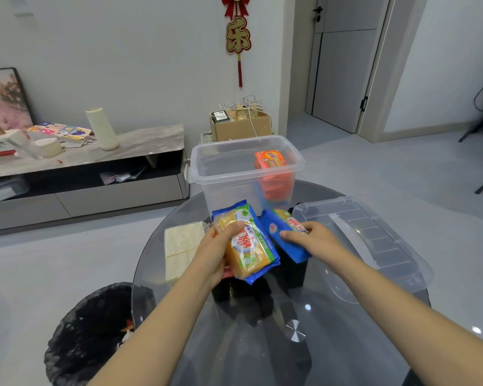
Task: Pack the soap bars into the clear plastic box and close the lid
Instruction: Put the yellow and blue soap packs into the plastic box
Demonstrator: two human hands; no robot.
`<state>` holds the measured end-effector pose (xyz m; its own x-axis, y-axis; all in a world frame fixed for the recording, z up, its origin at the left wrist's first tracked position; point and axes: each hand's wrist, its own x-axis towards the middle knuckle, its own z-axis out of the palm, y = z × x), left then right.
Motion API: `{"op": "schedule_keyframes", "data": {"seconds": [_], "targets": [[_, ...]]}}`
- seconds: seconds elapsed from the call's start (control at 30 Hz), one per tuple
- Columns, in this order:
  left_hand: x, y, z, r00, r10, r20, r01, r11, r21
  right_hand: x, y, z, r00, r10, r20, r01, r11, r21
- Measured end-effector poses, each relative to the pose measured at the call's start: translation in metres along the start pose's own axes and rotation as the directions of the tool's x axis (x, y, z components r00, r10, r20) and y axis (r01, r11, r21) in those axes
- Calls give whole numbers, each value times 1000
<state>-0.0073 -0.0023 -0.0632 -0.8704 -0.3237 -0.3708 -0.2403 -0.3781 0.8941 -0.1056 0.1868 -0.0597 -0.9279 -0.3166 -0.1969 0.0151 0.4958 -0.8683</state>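
Note:
A clear plastic box [229, 174] stands open at the far edge of the round glass table [262, 344]. Orange-wrapped soap bars [271, 162] are stacked inside it at the right. My left hand [216, 252] grips a yellow soap bar in a blue-edged wrapper [248, 243], held just in front of the box. My right hand [310, 235] closes on a second blue-wrapped soap bar [283, 235] beside it. The clear lid [374, 240] lies flat on the table to the right.
A pale cream block [181, 246] lies on the table left of my left hand. A bin with a black bag [92, 335] stands on the floor at the lower left. A low TV cabinet [81, 174] and a cardboard box [240, 123] are behind the table.

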Motion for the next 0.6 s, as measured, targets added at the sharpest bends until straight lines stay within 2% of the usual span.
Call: {"op": "schedule_keyframes", "data": {"seconds": [0.1, 0.23, 0.43, 0.6], "targets": [[-4, 1, 6, 1000, 14, -22, -14, 1000, -5, -20, -10, -9, 997, 73, 5, -71, 946, 317], [-12, 1, 17, 1000, 27, 9, -26, 998, -53, -46, -26, -6, 992, 9, 125, -75, 841, 536], [-23, -4, 28, 992, 25, 122, -18, 998, -59, -63, -31, 1, 954, -20, 299, -151, 830, 537], [-33, -1, 40, 966, -1, 257, 18, 998, -64, -64, -33, 4, 938, -50, 343, -138, 854, 502]]}}
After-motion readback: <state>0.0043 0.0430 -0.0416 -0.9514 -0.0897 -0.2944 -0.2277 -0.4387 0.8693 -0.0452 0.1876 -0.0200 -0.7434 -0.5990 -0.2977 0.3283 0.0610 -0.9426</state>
